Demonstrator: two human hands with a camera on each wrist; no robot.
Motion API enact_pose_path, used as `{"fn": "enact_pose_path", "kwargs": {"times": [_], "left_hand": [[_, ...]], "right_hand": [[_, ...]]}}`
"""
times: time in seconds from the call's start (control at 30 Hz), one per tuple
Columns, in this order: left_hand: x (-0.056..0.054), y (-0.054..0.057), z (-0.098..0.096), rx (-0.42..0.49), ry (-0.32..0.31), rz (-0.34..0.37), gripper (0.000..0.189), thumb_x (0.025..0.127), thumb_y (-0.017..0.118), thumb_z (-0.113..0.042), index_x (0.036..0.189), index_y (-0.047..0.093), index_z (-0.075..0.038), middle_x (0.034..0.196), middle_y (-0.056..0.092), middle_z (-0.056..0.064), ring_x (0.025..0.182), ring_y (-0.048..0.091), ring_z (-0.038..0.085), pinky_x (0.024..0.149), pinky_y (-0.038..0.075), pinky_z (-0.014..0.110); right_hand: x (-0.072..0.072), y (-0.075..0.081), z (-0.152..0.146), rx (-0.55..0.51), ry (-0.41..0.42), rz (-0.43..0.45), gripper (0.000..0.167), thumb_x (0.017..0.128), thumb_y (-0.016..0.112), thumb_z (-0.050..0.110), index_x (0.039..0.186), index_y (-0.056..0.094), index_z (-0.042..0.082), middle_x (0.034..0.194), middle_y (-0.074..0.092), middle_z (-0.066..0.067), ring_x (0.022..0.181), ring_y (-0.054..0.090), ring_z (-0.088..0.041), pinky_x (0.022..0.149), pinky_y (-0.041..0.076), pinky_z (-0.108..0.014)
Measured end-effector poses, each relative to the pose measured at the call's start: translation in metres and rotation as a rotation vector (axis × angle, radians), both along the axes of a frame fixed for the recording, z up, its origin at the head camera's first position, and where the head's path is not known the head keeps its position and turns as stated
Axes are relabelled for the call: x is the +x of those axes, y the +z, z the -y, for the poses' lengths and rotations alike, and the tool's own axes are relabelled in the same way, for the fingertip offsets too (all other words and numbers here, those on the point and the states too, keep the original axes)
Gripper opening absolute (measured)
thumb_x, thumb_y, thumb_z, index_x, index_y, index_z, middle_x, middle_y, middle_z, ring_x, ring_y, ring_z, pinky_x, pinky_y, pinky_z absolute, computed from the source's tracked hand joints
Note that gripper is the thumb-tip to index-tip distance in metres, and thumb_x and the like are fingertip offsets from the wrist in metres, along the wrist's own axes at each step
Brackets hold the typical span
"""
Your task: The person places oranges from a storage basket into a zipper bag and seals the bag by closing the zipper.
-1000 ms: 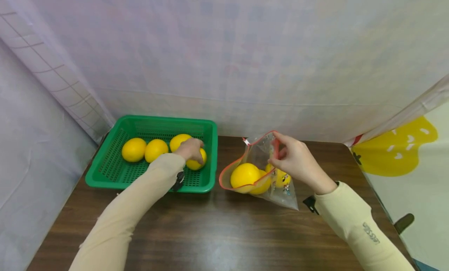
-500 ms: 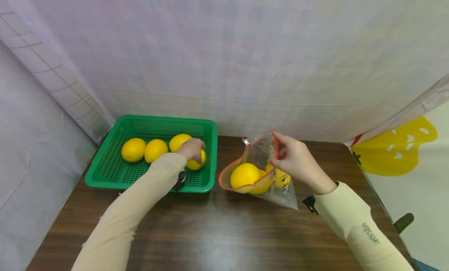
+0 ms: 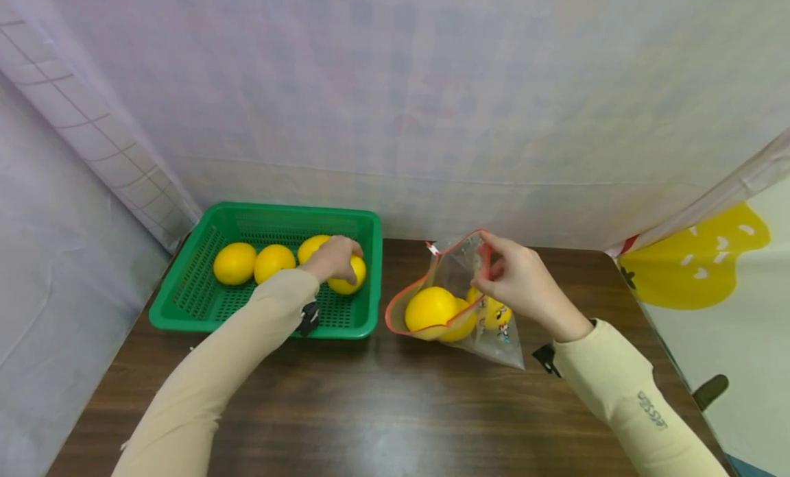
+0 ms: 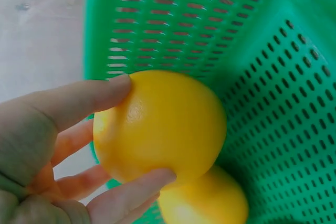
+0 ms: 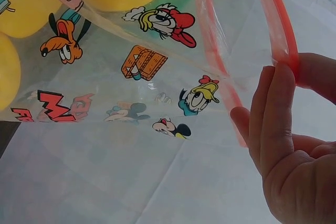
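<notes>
My left hand (image 3: pixel 335 259) grips a smooth, round yellow fruit (image 3: pixel 353 277) at the right end of the green basket (image 3: pixel 265 215). In the left wrist view, thumb and fingers spread around this fruit (image 4: pixel 163 124), and another yellow fruit (image 4: pixel 207 203) lies beneath it. A clear zip bag (image 3: pixel 453 271) with a red-edged mouth stands to the basket's right, holding several yellow fruits (image 3: pixel 431 309). My right hand (image 3: pixel 521 278) pinches the rim at the bag's right side, keeping the mouth spread. Cartoon prints cover the bag (image 5: pixel 178 85) in the right wrist view.
More yellow fruits (image 3: pixel 235 264) lie in the basket, left of my left hand. Basket and bag stand on a dark wooden table (image 3: pixel 370 401), near its back edge. A pale curtain (image 3: pixel 432 120) hangs right behind them.
My left hand has shifted slightly, raising the yellow fruit a little within the basket. My right hand and the bag have stayed put.
</notes>
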State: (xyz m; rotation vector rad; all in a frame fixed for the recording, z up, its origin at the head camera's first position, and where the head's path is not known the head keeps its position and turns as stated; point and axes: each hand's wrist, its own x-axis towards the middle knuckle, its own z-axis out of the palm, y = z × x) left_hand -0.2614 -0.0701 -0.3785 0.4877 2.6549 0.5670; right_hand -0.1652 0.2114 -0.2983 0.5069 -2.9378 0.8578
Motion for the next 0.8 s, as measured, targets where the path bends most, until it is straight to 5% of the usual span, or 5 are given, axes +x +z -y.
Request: {"fn": "enact_pose_path", "kwargs": {"times": [0.4,0.8], "left_hand": [[0.019,0.028,0.014,0.131,-0.007,-0.15,0.054,0.071,0.075,-0.019,0.122,0.058,-0.007,0.122,0.052,0.015,0.106,0.046,0.03,0.082,0.043,0.041],[0.044,0.058,0.011,0.31,0.042,-0.221,0.055,0.072,0.075,-0.026,0.123,0.057,-0.017,0.127,0.047,0.01,0.112,0.043,0.028,0.083,0.044,0.045]], "right_hand": [[0.001,0.0,0.0,0.001,-0.001,-0.012,0.069,0.073,0.067,0.004,0.133,0.037,-0.009,0.072,0.064,-0.007,0.06,0.059,-0.012,0.051,0.045,-0.025],[0.002,0.001,-0.001,0.006,-0.005,-0.02,0.068,0.073,0.066,0.003,0.133,0.037,-0.009,0.075,0.063,-0.008,0.059,0.059,-0.012,0.049,0.045,-0.025]]}}
